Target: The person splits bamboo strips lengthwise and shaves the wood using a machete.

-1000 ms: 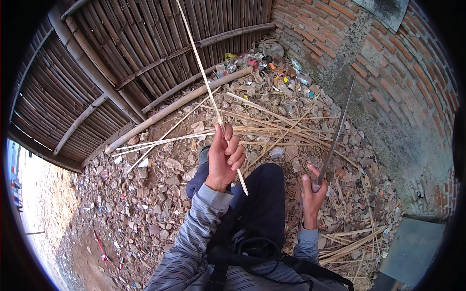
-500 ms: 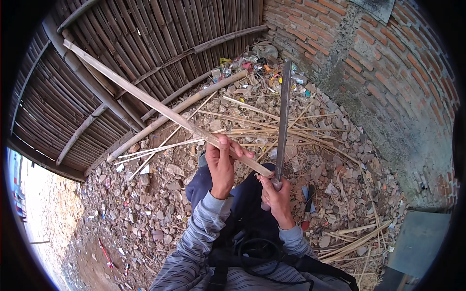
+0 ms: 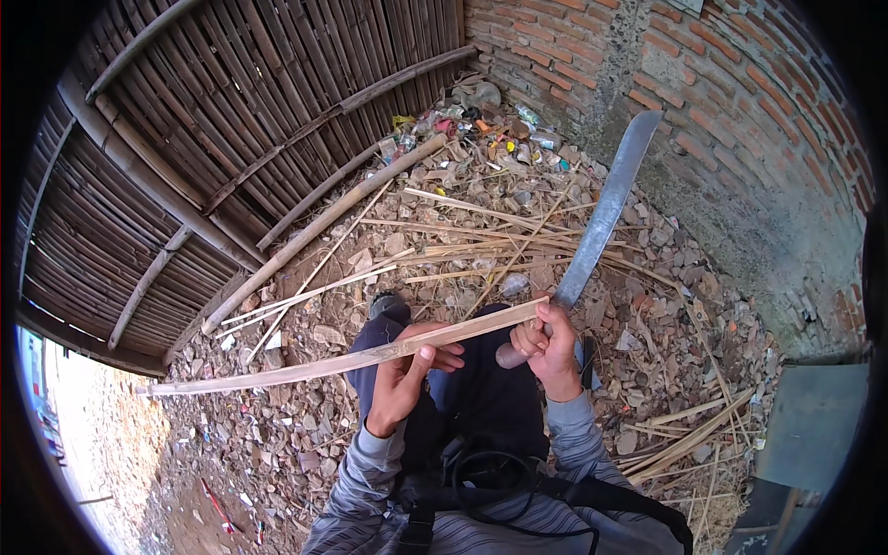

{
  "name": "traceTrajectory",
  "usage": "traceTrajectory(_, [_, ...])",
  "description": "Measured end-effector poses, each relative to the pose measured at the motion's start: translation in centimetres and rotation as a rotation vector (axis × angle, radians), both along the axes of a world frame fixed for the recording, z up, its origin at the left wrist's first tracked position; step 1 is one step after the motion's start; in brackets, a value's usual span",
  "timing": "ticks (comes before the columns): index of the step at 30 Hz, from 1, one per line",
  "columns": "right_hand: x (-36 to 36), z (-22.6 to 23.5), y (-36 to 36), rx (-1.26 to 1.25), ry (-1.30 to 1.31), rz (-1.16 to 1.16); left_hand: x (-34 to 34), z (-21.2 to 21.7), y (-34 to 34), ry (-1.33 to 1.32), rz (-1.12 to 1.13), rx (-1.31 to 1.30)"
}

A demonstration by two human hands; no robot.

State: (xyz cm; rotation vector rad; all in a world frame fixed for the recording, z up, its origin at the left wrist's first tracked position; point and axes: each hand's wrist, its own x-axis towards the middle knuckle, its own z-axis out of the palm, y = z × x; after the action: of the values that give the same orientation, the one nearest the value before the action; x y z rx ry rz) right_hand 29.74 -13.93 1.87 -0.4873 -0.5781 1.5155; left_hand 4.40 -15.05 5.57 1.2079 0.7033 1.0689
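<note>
A: Head view, looking straight down. The left hand (image 3: pixel 400 384) is wrapped around a long bamboo strip (image 3: pixel 305 367), thumb up over the top edge, fingers curled beneath it.

B: And that strip runs a long way, from the hands out toward nine o'clock, bowing slightly, its far tip hanging over the rubble-strewn ground (image 3: pixel 277 435).

A: The right hand (image 3: pixel 548 347) is closed on the handle of a machete (image 3: pixel 603 217). The blade angles up toward one o'clock, in front of the brick wall (image 3: pixel 740 120).

B: The base of the blade sits right at the strip's near end, just above the right fingers. Whether the edge bites into the bamboo, I cannot tell.

A: Both hands are close together over the person's dark trousers (image 3: pixel 481 398), grey striped sleeves coming in from six o'clock.

B: Beyond them, at twelve o'clock, loose bamboo slivers (image 3: pixel 481 245) lie crisscrossed on the ground, with a thick pole (image 3: pixel 324 231) slanting toward ten o'clock.

A: A bamboo fence (image 3: pixel 231 120) fills ten to twelve o'clock, and coloured litter (image 3: pixel 481 129) is heaped where fence meets wall.
</note>
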Motion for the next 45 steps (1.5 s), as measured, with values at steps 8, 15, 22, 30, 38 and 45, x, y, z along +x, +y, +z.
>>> traceTrajectory(8, [1.8,-2.2,1.1,-0.085,0.016,0.051,-0.5,3.6,-3.5,0.411,-0.668,0.177])
traceTrajectory(15, [2.1,-3.2,1.5,-0.180,-0.100,0.004,-0.6,3.4,-2.6,1.016,0.049,0.770])
traceTrajectory(22, [4.2,-1.4,0.6,-0.099,-0.426,-0.138,-1.3,-0.4,-2.4,1.144,-0.049,0.564])
traceTrajectory(30, [3.0,0.7,-3.2,0.216,-1.303,-0.373,0.4,1.3,-0.9,0.956,-0.057,0.250])
traceTrajectory(38, [0.7,-0.8,-3.4,0.247,-1.518,-0.361,0.4,2.5,-0.5,0.712,-0.187,0.063])
traceTrajectory(45, [-0.6,-1.4,-2.7,0.335,-1.509,-0.292,1.0,1.3,-0.6,0.652,-0.099,0.101])
